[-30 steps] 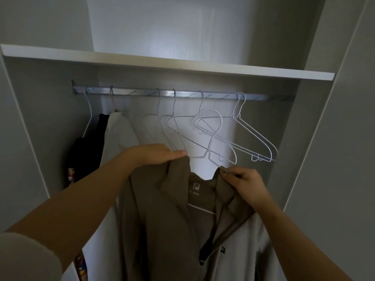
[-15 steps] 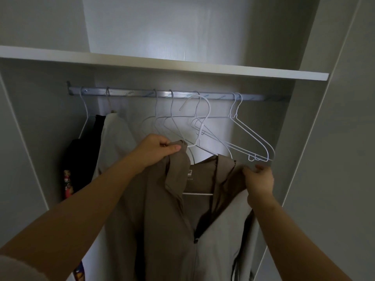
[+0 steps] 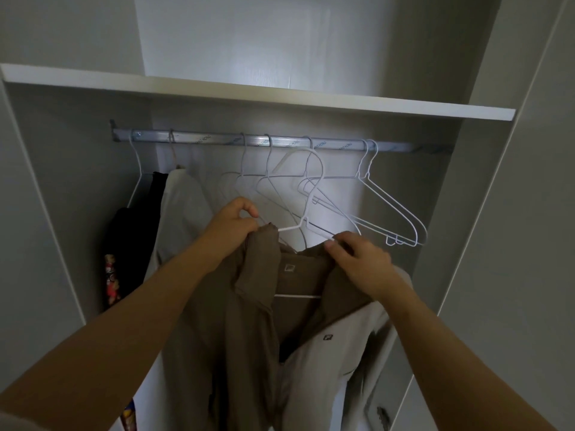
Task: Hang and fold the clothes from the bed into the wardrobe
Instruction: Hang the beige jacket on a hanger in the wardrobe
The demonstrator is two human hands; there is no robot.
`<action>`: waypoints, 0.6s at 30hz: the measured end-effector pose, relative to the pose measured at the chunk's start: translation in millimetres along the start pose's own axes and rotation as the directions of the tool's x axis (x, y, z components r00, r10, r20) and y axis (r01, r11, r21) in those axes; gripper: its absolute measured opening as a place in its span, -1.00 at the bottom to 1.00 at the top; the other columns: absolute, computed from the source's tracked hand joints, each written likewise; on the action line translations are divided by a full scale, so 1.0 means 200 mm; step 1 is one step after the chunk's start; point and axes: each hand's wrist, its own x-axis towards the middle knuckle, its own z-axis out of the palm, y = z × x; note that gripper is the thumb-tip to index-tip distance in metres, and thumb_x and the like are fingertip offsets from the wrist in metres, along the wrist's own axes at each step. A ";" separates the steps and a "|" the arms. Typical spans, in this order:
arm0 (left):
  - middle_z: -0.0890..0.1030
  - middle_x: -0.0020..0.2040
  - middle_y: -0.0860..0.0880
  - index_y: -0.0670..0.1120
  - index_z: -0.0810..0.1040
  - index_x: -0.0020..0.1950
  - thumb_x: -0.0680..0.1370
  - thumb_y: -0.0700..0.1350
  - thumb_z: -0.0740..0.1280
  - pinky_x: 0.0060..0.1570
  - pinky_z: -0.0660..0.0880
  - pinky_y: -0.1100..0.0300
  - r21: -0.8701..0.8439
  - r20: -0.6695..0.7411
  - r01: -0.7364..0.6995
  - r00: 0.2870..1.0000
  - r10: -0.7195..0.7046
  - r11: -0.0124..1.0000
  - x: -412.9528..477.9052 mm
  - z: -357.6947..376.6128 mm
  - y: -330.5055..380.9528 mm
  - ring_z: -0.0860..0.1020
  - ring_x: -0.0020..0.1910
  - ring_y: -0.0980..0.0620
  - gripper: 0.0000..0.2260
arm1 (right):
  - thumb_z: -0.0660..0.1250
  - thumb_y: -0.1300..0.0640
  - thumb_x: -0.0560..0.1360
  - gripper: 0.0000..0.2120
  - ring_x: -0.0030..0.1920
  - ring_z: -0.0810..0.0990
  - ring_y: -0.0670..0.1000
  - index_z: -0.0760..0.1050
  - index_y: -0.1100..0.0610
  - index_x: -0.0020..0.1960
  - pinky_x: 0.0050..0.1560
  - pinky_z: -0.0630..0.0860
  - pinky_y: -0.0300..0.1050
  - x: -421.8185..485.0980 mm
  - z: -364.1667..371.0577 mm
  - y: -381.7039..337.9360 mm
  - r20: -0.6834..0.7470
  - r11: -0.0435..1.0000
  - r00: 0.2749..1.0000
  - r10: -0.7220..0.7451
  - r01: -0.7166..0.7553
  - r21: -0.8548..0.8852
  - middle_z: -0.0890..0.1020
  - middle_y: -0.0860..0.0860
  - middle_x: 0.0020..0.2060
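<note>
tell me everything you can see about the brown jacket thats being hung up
The brown jacket looks like soft woven fabric, dark taupe on one front and the lining, paler beige on the other front, which bears a small dark logo. It has a turned collar, a pale label inside the neck and an open front. It hangs upright on a white wire hanger below the wardrobe rail. The left hand grips its collar and the hanger wire; the right hand pinches the other collar side.
</note>
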 end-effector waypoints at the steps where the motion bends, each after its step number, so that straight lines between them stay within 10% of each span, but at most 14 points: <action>1: 0.38 -0.45 0.02 0.05 0.41 -0.25 0.48 -0.30 0.24 -0.59 0.25 0.48 0.001 -0.005 0.003 1.000 -0.003 1.000 -0.01 0.01 0.00 0.35 -0.51 0.18 -0.75 | 0.17 -0.04 0.58 -0.77 -0.08 0.51 0.01 0.46 0.04 -0.17 0.00 0.36 -0.08 0.00 0.01 0.00 0.057 0.998 0.997 -0.054 0.053 0.016 0.56 0.00 -0.18; 7: 0.52 -0.31 0.06 0.05 0.49 -0.24 0.54 -0.22 0.22 -0.17 0.44 0.37 0.157 0.139 -0.088 0.988 0.066 0.984 -0.04 0.02 -0.02 0.48 -0.26 0.12 -0.77 | 0.26 0.04 0.54 -0.64 -0.36 0.47 -0.04 0.45 0.09 -0.42 -0.20 0.42 -0.12 -0.01 0.05 0.04 0.035 0.974 0.999 -0.037 0.028 0.225 0.52 0.01 -0.45; 12: 0.48 0.30 -0.09 -0.05 0.48 0.28 0.63 0.10 -0.01 0.38 0.21 -0.07 0.495 0.214 0.024 0.965 -0.148 0.868 -0.09 0.13 -0.11 0.42 0.26 -0.09 -0.59 | 0.35 0.07 0.49 -0.69 -0.43 0.48 -0.10 0.55 0.16 -0.40 -0.30 0.40 -0.30 -0.05 0.08 0.11 0.092 0.927 0.992 0.087 -0.114 0.357 0.53 -0.05 -0.51; 18: 0.58 0.12 -0.03 -0.05 0.56 0.12 0.61 -0.05 0.15 0.02 0.34 0.26 0.384 0.135 0.096 0.978 -0.159 0.918 -0.15 0.23 -0.24 0.49 0.02 0.07 -0.78 | 0.38 0.12 0.46 -0.69 -0.40 0.51 -0.05 0.54 0.11 -0.45 -0.31 0.45 -0.26 -0.11 0.16 0.17 0.190 0.853 0.949 0.251 -0.309 0.421 0.54 -0.01 -0.51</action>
